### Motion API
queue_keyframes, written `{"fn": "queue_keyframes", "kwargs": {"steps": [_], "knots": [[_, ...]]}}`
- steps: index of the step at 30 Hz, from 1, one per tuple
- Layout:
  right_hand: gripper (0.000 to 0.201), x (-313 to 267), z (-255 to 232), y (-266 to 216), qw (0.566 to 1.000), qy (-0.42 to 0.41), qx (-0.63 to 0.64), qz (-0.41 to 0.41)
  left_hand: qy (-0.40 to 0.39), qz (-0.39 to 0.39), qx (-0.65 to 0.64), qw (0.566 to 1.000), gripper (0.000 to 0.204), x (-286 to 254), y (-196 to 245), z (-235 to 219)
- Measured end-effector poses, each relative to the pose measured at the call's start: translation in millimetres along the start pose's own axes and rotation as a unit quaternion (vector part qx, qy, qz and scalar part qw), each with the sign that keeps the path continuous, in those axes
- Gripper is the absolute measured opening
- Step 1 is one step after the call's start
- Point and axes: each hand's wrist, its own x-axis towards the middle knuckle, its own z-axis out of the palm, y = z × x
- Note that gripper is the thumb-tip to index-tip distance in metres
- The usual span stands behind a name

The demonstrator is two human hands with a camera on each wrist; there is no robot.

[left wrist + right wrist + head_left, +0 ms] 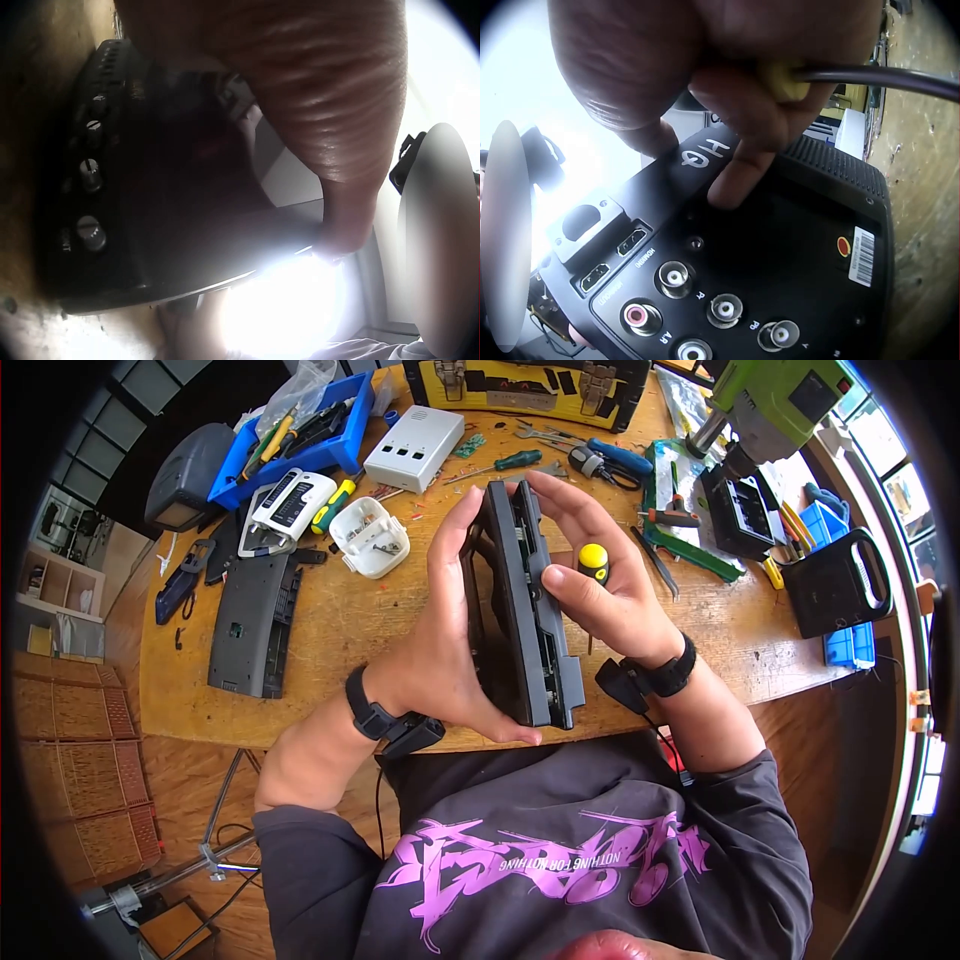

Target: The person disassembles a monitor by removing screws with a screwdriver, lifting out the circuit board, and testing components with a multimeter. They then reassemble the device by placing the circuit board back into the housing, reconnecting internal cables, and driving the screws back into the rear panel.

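Both hands hold a black boxy device [537, 630] upright on edge above the table. The left hand [432, 645] spans its left side, fingers at the top and thumb at the bottom edge; in the left wrist view that hand [330, 97] lies over the dark glossy face [180, 195], beside several small knobs [91, 176]. The right hand [630, 605] grips the other side, thumb on the narrow edge, with a yellow-ended screwdriver [593, 558] between thumb and fingers. In the right wrist view its fingertips touch the back panel [802, 217], which has round connectors [726, 309].
A dark cover [245, 630] lies on the table [370, 690] at left. Behind are a white parts box [370, 538], a blue tool bin [345, 445], a white box [414, 448] and a yellow-black case [520, 395]. A green drill [780, 405] and black charger stand right.
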Motion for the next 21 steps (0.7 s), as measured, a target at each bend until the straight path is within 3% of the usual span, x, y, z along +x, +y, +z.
{"fn": "queue_keyframes", "kwargs": {"steps": [8,10,14,17,19,21], "knots": [[0.086,0.1,-1.8,5.4,0.999,0.028,0.008,-0.026,-0.024,0.010,-0.007,1.000,0.198,5.4,2.7,-2.8],[0.084,-0.9,-2.6,4.3,1.000,0.018,0.003,-0.014,-0.062,-0.012,0.019,0.998,0.199,7.5,9.3,-4.8],[0.084,0.4,-1.6,2.9,1.000,0.014,-0.012,-0.013,-0.068,-0.009,-0.004,0.998,0.196,7.0,5.6,-1.5],[0.083,0.3,3.5,-3.0,0.999,0.032,-0.032,-0.013,-0.053,-0.050,-0.053,0.996,0.194,8.2,8.3,0.3],[0.080,0.0,3.6,-7.6,0.999,0.041,-0.025,0.018,-0.059,-0.028,0.026,0.998,0.193,10.6,14.2,-2.9],[0.078,2.2,3.5,1.2,0.999,0.050,-0.020,-0.003,-0.047,-0.008,0.058,0.997,0.193,11.6,14.5,-3.0]]}}
